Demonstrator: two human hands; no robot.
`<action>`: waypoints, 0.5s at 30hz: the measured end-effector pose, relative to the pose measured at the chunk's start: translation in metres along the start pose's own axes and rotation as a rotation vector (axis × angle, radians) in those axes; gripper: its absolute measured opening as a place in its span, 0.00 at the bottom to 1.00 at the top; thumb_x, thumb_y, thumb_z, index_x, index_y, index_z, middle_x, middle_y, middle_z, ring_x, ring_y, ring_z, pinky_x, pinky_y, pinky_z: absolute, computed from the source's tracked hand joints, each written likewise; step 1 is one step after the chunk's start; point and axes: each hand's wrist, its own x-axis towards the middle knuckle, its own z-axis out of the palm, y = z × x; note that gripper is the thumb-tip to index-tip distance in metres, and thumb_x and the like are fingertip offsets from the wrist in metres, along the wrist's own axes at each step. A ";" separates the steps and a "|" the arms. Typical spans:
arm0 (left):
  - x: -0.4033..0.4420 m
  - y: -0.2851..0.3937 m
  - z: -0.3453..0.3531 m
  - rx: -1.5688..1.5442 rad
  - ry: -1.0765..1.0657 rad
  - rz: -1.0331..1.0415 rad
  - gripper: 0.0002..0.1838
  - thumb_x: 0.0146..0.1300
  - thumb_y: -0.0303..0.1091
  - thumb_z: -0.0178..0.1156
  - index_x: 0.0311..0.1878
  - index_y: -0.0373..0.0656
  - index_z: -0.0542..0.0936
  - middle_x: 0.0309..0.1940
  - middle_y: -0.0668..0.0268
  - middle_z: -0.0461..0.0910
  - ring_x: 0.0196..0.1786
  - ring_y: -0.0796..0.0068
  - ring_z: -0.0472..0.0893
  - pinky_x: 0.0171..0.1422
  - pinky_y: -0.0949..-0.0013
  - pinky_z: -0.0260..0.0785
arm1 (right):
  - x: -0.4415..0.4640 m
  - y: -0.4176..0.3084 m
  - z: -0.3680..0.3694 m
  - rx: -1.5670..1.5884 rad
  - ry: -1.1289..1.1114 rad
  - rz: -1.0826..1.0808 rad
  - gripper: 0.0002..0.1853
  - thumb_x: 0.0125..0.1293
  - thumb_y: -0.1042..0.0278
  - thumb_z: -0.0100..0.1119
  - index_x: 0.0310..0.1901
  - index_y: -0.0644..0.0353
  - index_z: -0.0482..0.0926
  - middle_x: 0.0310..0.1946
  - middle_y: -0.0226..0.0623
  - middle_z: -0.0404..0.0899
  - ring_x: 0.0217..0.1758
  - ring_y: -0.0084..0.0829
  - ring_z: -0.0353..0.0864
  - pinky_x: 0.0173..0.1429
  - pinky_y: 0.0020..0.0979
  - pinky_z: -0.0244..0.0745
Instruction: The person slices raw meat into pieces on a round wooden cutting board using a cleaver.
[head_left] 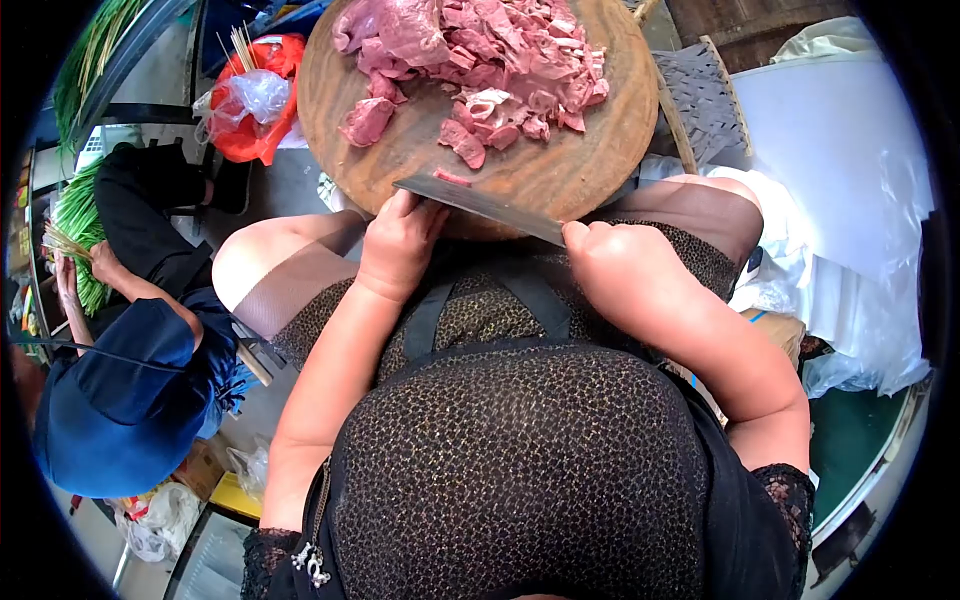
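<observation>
My right hand (615,262) is wrapped around the handle of a kitchen knife (480,204). Its long blade slants across the near edge of a round wooden chopping board (380,172). Near the blade's far end, my left hand (402,243) is closed with bent fingers; the blade partly hides the fingertips and whatever they grip. A small strip of red meat (452,177) lies just beyond the blade. Cut pieces of meat (520,70) are heaped at the far side of the board, beside a larger lump of meat (405,35).
The board sits between my knees. On the left, a co-worker in blue (120,400) handles thin sticks near green stalks (80,215). A red plastic bag (262,115) with skewers stands left of the board. White plastic sheeting (840,150) covers the right side, near a woven seat (705,100).
</observation>
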 end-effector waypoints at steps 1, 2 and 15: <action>0.001 0.000 -0.001 -0.001 -0.001 -0.002 0.13 0.59 0.29 0.68 0.49 0.42 0.85 0.47 0.58 0.82 0.46 0.56 0.84 0.48 0.62 0.80 | 0.003 0.001 -0.002 0.054 -0.015 -0.006 0.04 0.63 0.74 0.53 0.37 0.64 0.76 0.25 0.47 0.81 0.28 0.47 0.84 0.31 0.43 0.80; 0.003 0.001 -0.001 -0.010 0.025 0.011 0.14 0.58 0.29 0.68 0.48 0.45 0.85 0.46 0.60 0.81 0.44 0.57 0.83 0.45 0.61 0.80 | 0.006 0.002 -0.003 0.108 -0.030 -0.013 0.04 0.62 0.75 0.53 0.36 0.64 0.76 0.26 0.48 0.81 0.28 0.49 0.84 0.32 0.45 0.80; 0.001 -0.001 -0.002 -0.071 0.036 0.009 0.14 0.56 0.28 0.69 0.47 0.44 0.86 0.45 0.59 0.84 0.47 0.58 0.84 0.51 0.61 0.79 | 0.071 -0.008 0.021 0.119 -0.017 -0.031 0.11 0.64 0.70 0.50 0.36 0.64 0.82 0.33 0.52 0.86 0.38 0.50 0.88 0.43 0.48 0.83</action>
